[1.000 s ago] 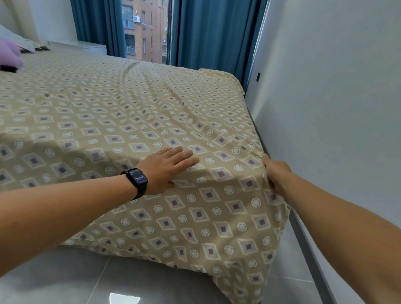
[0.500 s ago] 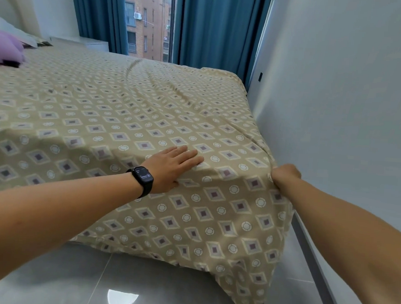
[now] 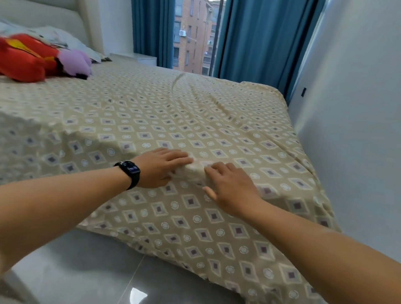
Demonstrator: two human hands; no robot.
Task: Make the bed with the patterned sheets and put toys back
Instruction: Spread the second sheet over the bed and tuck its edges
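Observation:
A beige patterned sheet [image 3: 164, 116] with diamond and circle prints covers the bed and hangs over its foot edge. My left hand [image 3: 161, 167], a black watch on its wrist, lies flat with straight fingers on the sheet at the foot edge. Just to its right my right hand [image 3: 230, 187] also presses flat on the sheet, and a small ridge of fabric rises between the two hands. A red plush toy [image 3: 18, 59] and a purple plush toy [image 3: 76, 63] lie at the head end on the far left.
A white padded headboard [image 3: 39, 5] and a pillow [image 3: 58, 36] stand at the back left. Blue curtains [image 3: 262, 35] frame a window behind the bed. A white wall [image 3: 368, 116] runs close along the bed's right side. Glossy grey floor tiles [image 3: 105, 280] lie below.
My right hand left the bed's right corner and moved left onto the sheet beside my left hand. The view swung left, bringing the plush toys and headboard into sight.

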